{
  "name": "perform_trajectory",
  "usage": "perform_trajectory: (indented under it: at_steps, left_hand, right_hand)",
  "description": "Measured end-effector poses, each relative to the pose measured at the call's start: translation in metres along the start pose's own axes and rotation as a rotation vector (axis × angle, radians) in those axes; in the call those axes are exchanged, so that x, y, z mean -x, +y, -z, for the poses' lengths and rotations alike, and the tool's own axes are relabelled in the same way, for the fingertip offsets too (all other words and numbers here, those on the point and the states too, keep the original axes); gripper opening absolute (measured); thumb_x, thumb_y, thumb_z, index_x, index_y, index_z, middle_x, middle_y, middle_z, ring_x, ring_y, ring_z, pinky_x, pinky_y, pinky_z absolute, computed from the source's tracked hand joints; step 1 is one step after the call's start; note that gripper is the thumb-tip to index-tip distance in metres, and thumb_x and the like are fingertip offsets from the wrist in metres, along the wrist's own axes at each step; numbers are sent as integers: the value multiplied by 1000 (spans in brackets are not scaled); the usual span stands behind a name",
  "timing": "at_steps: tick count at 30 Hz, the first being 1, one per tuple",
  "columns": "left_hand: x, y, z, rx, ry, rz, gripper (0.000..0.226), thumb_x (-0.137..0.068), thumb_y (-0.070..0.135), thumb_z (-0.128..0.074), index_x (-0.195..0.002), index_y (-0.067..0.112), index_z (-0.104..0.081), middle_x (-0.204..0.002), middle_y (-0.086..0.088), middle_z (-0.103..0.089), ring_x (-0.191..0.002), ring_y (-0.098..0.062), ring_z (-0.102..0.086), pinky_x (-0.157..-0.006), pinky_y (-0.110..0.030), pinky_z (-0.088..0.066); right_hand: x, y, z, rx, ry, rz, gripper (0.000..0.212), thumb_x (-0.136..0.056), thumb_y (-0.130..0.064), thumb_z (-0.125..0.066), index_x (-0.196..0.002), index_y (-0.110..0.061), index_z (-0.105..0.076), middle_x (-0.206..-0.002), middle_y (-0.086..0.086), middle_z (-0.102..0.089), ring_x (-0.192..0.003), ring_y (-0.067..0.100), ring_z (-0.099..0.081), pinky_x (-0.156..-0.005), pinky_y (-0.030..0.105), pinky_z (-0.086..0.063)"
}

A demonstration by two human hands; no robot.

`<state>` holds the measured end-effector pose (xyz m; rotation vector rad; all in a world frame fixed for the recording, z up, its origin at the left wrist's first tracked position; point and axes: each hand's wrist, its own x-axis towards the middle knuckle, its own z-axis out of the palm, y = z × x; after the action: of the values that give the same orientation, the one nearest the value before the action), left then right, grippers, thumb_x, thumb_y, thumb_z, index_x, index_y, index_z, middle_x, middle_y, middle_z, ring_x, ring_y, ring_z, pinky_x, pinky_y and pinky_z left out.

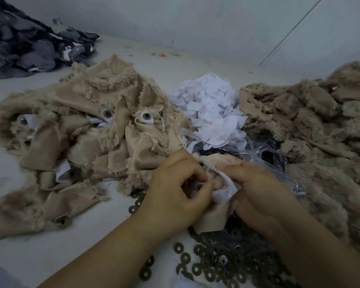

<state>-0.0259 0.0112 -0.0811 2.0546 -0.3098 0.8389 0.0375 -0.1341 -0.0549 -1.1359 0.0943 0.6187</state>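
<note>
Both grips curled on fur piece (212, 222) — left grip (175, 188) pinching its middle, right grip (256, 190) clamping white scrap (224, 194) against it; washers (206, 265) beneath.

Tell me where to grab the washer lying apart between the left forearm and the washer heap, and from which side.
Pinch the washer across its outer rim, coming straight down from above. It lies flat on the table, slightly apart from the heap, with bare surface around it. That leaves no raised edge to take from the side. A fingertip could probably also hook its centre hole.
</note>
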Motion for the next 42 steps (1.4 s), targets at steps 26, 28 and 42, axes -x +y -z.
perform_trajectory:
  at_steps: [26, 28, 42]
  left_hand:
    - [-4, -7, 6, 370, 99, 239, 37, -84, -5, -65, -97, 27, -78, -73, 15, -67, -71, -1, -62, -66, -13, -48]
    - [-5, -7, 7, 358, 102, 233, 41, -86, -6, -64, -100, 31, -76, -75, 17, -68, -72, 1, -63, -67, -12, -49]
    - [-9, -6, 7, 375, 180, 401, 35, -89, 4, -68, -96, 38, -74, -83, -2, -75, -78, -22, -70, -69, -30, -60]
  right_hand:
    - [7, 7, -7, 58, -57, -40, 31, -90, 5, -58, -121, 1, -64, -106, 23, -73, -91, 37, -74, -68, 39, -62]
    - [8, 8, -8, 99, -48, 0, 33, -91, 5, -58, -124, 0, -62, -108, 23, -73, -96, 39, -72, -76, 43, -62]
    - [12, 13, -11, 127, -100, 184, 52, -69, 2, -70, -119, -3, -59, -100, 23, -74, -86, 35, -74, -65, 35, -61]
